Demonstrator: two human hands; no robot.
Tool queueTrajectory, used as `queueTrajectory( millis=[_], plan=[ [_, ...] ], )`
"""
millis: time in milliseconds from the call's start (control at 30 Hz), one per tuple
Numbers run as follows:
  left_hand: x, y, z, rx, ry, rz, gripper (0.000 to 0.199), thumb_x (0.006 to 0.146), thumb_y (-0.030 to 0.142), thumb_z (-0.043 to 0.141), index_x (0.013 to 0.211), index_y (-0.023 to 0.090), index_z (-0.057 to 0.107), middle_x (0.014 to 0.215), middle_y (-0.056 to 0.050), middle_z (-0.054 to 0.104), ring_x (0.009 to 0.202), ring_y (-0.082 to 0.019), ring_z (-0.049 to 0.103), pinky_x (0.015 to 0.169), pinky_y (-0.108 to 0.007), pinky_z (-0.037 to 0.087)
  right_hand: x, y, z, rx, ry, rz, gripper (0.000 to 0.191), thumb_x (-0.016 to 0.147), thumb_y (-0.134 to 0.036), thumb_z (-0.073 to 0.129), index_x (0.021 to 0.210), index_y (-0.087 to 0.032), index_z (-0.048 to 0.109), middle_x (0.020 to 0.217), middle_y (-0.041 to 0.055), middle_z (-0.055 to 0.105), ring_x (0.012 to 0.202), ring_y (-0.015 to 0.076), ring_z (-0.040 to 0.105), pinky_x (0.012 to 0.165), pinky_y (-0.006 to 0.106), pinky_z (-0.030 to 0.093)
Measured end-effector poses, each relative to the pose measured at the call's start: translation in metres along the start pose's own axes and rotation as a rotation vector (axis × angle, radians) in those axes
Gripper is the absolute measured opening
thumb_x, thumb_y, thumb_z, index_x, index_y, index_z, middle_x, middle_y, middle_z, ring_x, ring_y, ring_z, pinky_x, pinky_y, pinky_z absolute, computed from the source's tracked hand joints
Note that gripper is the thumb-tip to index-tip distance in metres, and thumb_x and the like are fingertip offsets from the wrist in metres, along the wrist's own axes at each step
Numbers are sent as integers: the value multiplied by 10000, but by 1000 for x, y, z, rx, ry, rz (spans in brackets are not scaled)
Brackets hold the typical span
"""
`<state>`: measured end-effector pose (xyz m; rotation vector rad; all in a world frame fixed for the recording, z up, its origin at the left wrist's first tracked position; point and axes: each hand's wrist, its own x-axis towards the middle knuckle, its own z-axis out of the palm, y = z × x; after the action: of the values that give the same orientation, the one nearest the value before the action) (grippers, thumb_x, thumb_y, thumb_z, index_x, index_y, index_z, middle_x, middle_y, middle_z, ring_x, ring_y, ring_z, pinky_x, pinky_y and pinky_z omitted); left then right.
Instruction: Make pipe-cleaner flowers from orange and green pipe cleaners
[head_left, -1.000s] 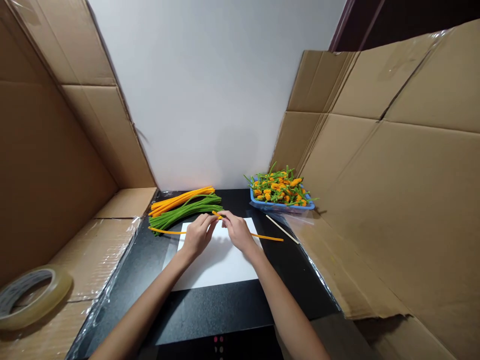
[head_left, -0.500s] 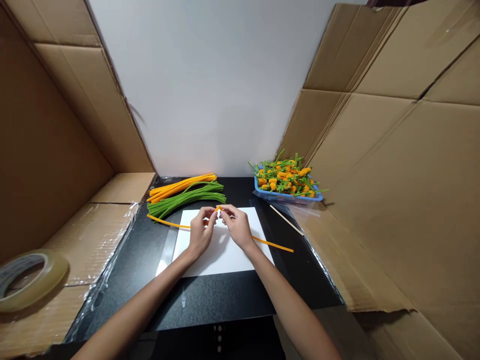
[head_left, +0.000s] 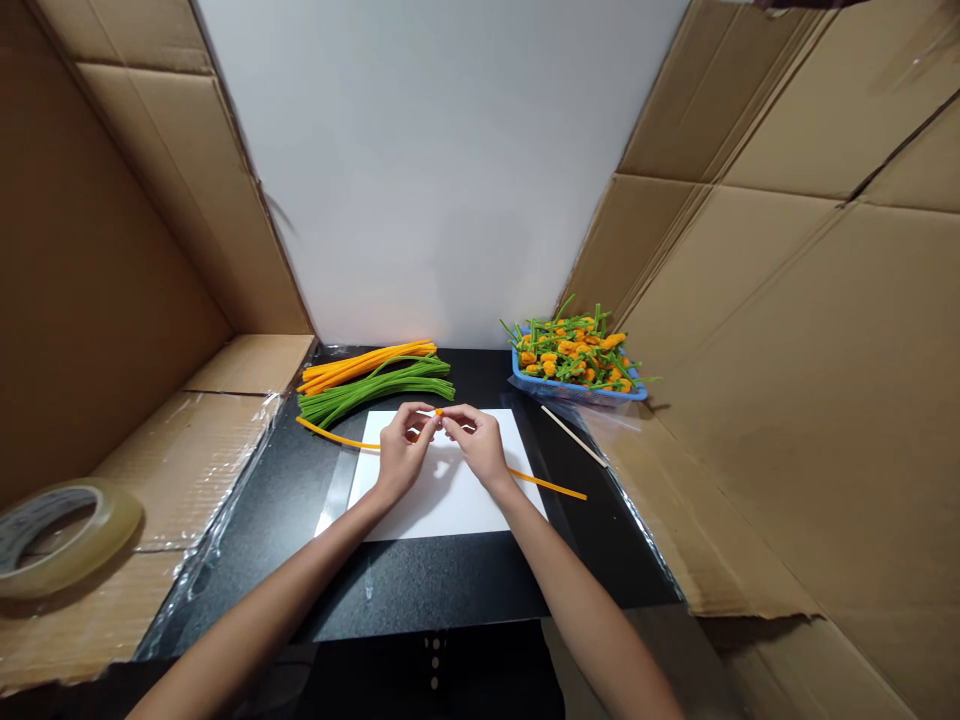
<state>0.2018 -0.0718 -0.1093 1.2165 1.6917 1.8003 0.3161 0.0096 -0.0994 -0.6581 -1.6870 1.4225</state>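
Above a white sheet, my left hand and my right hand meet fingertip to fingertip. Both pinch the middle of an orange pipe cleaner, bent into a small tight fold between the thumbs and forefingers. One end of the stem sticks out to the left past my left hand; the other runs under my right wrist to the right. My fingers hide part of the fold.
Bundles of orange pipe cleaners and green pipe cleaners lie at the back left. A blue basket of orange and green pieces stands back right, near a thin wooden stick. Clear tape rests on cardboard at left.
The orange pipe cleaner's peak between my fingertips has become a smaller, tighter fold. Both hands stay nearly in place, and the view has shifted slightly.
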Motion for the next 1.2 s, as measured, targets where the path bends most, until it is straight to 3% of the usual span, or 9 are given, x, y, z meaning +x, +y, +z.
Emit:
queueTrajectory(
  millis=[200,567,900,1200],
  plan=[
    [2,4,-1,12,6,-3,302,850,467,670,982,200,715,924,-51,738,767,-166,672,608,-246,501,1,0,-2,1,11,-8,198,809,-369,695,863,-191,763,867,67,718,775,188,629,690,297,488],
    [5,4,0,-89,8,-85,334,778,457,732,978,193,779,917,-75,763,703,-164,640,543,-247,457,1,1,0,180,36,75,196,761,-373,744,824,-187,744,772,28,687,715,157,569,684,279,443],
    [5,1,1,-141,4,-121,313,751,451,768,908,180,760,845,-58,734,680,-152,609,504,-224,418,-1,1,2,198,53,89,191,756,-372,725,779,-183,727,724,15,646,679,141,529,660,273,423],
    [4,-4,-1,-125,27,30,196,779,379,773,867,204,777,906,-47,672,708,-116,575,548,-197,435,-1,4,4,242,61,107,199,731,-365,757,783,-173,744,713,10,643,672,136,512,671,275,415]
  ],
)
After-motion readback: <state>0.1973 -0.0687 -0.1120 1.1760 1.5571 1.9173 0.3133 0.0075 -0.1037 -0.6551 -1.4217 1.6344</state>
